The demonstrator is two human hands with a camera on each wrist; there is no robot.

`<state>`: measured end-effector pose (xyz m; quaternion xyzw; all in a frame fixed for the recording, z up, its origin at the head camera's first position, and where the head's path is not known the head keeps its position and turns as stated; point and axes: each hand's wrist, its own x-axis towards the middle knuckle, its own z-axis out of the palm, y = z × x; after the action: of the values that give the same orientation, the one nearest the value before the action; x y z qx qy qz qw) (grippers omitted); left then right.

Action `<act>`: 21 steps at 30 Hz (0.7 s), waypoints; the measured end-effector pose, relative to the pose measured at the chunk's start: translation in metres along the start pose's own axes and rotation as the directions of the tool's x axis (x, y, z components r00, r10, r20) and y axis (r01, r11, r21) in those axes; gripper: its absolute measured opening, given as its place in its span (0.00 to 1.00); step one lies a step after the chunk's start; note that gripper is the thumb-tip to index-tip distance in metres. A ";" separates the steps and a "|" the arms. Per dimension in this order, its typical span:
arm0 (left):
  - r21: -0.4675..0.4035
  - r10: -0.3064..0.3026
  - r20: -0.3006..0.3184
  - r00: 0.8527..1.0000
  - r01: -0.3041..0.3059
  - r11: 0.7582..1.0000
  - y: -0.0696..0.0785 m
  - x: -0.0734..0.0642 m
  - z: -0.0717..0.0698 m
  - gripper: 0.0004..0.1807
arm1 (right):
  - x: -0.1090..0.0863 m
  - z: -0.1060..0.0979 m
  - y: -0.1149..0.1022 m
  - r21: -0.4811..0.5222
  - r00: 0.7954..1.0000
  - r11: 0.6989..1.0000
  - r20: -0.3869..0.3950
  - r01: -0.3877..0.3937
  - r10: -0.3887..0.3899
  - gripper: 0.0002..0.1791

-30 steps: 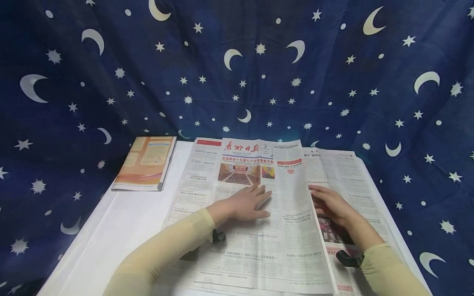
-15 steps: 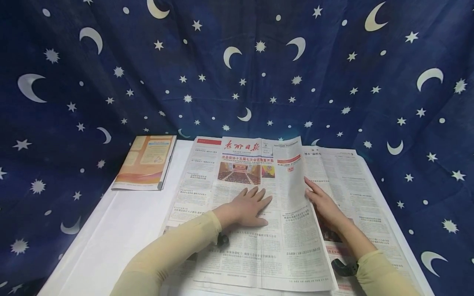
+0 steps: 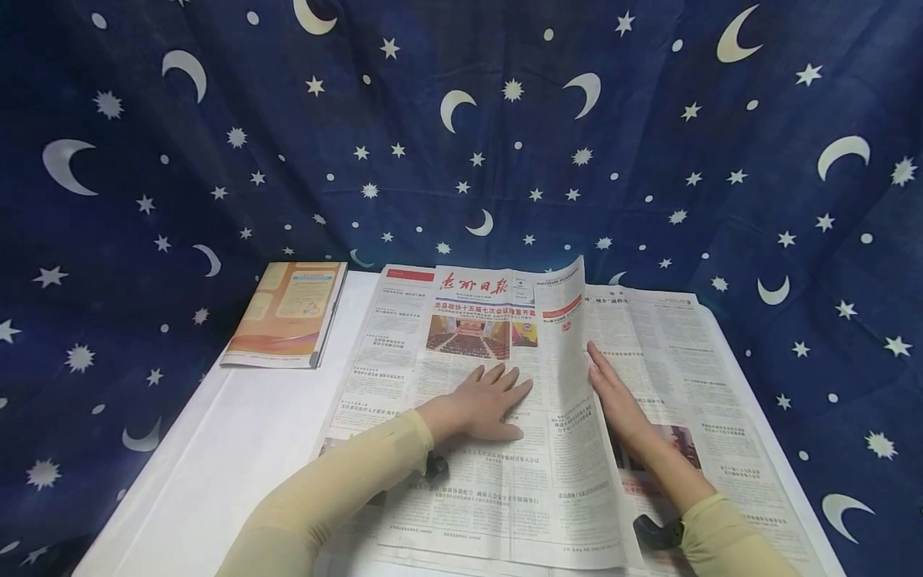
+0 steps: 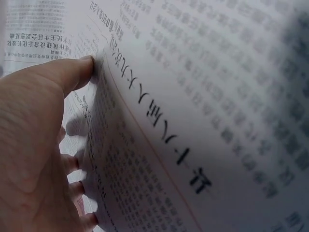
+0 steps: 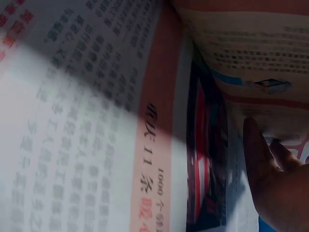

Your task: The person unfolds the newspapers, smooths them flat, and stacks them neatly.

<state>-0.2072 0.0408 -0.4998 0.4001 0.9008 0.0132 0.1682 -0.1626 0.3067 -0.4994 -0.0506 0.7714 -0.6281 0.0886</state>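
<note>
A printed newspaper [image 3: 465, 521] with a red masthead lies on the white table. Its right part is lifted and curves upward. My left hand [image 3: 481, 407] rests on the page below a photo, fingers spread. At the raised right edge, my right hand [image 3: 622, 405] touches the sheet with its fingers straight and its palm turned toward the underside. In the left wrist view, the left thumb and fingertips [image 4: 76, 163] press on the paper. The right wrist view shows the right hand [image 5: 277, 181] in shadow beside the lifted sheet's printed underside [image 5: 270, 53].
An orange booklet [image 3: 284, 312] lies at the table's back left. The newspaper's lower right page [image 3: 678, 377] spreads flat toward the right table edge. Bare white table [image 3: 216, 449] shows at left. A dark blue curtain [image 3: 404, 104] with moons and stars hangs behind.
My right hand has straightened its fingers and shifted left, pushing the right edge of the sheet up and leftward. My left hand has spread its fingers and stays on the page.
</note>
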 end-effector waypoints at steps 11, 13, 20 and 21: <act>-0.476 -0.097 -0.099 0.990 0.038 0.879 0.003 0.008 -0.014 0.42 | 0.005 0.009 -0.002 -0.018 0.997 0.998 -0.058 -0.059 0.057 0.36; -0.617 -0.124 -0.107 0.986 0.032 0.786 0.007 0.010 -0.019 0.42 | 0.006 0.011 -0.004 -0.031 0.996 0.997 -0.067 -0.065 0.062 0.36; -0.793 -0.185 -0.192 0.964 -0.041 0.608 0.024 0.019 -0.026 0.46 | 0.010 0.016 -0.010 -0.034 0.997 0.997 -0.049 -0.066 0.064 0.37; -0.787 -0.194 -0.205 0.959 -0.044 0.615 0.026 0.021 -0.026 0.46 | 0.010 0.017 -0.011 -0.038 0.997 0.997 -0.051 -0.066 0.064 0.37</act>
<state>-0.2101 0.0761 -0.4770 0.2419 0.8342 0.4526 0.2018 -0.1690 0.2866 -0.4926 -0.0113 0.7870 -0.6105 0.0887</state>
